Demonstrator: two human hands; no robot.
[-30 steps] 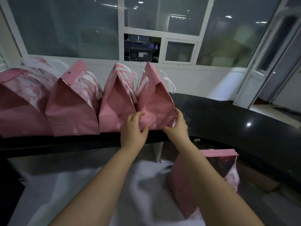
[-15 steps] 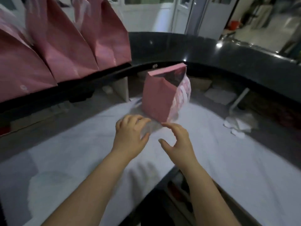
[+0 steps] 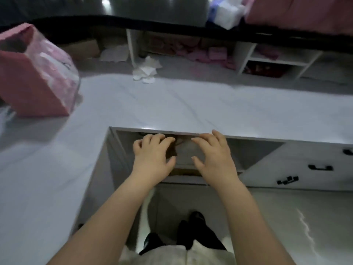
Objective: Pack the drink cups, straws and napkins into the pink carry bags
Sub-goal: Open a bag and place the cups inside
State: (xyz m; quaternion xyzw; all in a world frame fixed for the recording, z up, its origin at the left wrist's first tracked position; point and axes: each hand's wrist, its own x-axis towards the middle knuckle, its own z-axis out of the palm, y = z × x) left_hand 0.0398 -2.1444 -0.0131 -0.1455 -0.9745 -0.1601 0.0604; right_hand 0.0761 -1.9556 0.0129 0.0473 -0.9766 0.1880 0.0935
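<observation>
Step in hand, as I judge it: reaching into the open recess (image 3: 248,152) under the surface (image 3: 172,104) to fetch more stock for packing. I hold the left hand (image 3: 152,159) and the right hand (image 3: 214,159) side by side at the recess mouth. Their fingers are spread and loosely curved, and neither grips anything. A brown item (image 3: 172,148) sits inside, too dim to identify. I should confirm what it is before closing on it, then take it with both hands and keep my knuckles below the surface edge. The pink carry bag (image 3: 32,87) stands on the surface at far left, top open, well apart from both hands. Crumpled white paper (image 3: 146,71), possibly napkins, lies behind. I can make out no cups or straws.
</observation>
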